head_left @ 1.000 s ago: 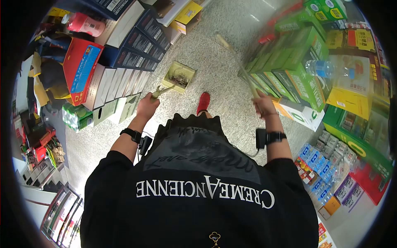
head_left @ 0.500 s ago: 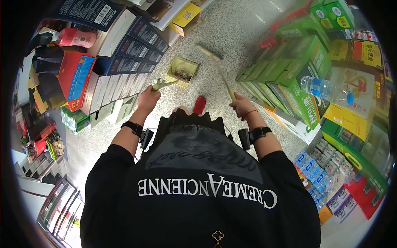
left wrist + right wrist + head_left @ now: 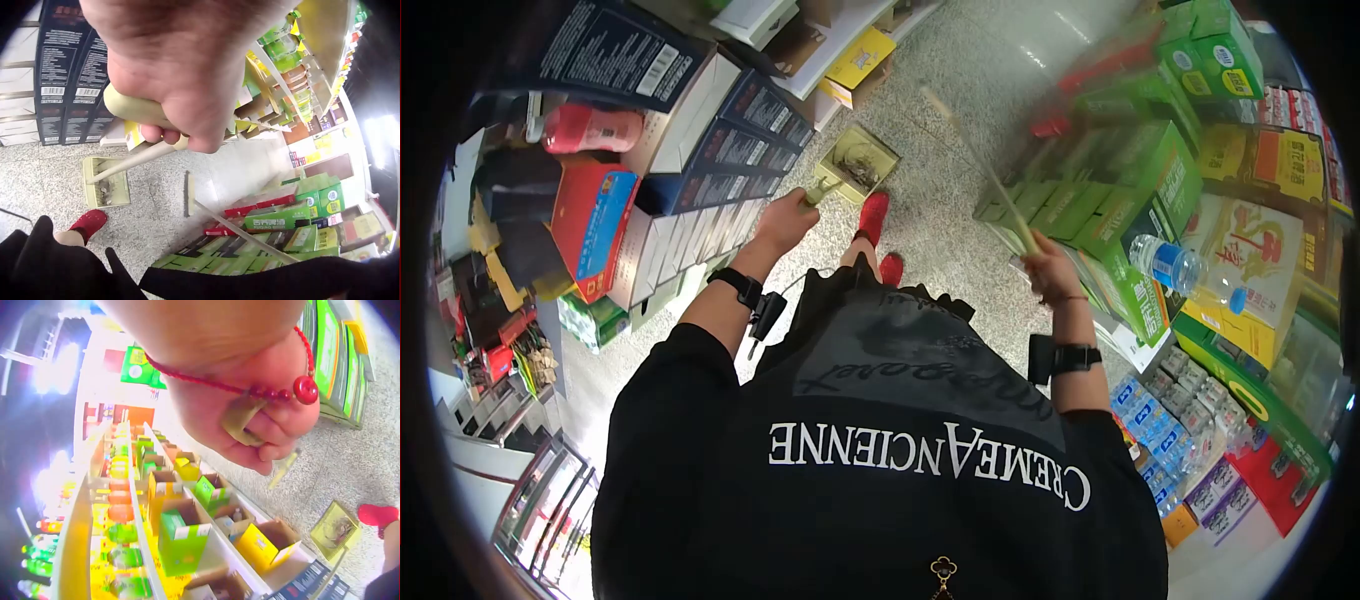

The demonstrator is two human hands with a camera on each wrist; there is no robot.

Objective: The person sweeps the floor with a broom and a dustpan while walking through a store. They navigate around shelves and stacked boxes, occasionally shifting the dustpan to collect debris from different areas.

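Note:
My left hand (image 3: 788, 222) grips the top of the long handle of a pale yellow-green dustpan (image 3: 887, 168). In the left wrist view its handle (image 3: 134, 160) slopes down to the pan, which rests on the floor with dark debris inside. My right hand (image 3: 1055, 272) holds a broom by its pale stick (image 3: 988, 172), well to the right of the pan. The broom head (image 3: 190, 192) is at floor level ahead, apart from the dustpan. In the right wrist view the stick's end (image 3: 240, 422) pokes out of the curled fingers.
Dark boxes (image 3: 745, 145) are stacked close on the left. Green cartons (image 3: 1135, 200) line the right, with a plastic bottle (image 3: 1175, 265) on top. A yellow box (image 3: 860, 62) sits on a low shelf ahead. Red shoes (image 3: 875, 212) stand just behind the dustpan on speckled floor.
The broom swung left toward the dustpan, then back out to the right with my right hand. My left hand and the dustpan shifted slightly right and forward in view; a second red shoe now shows.

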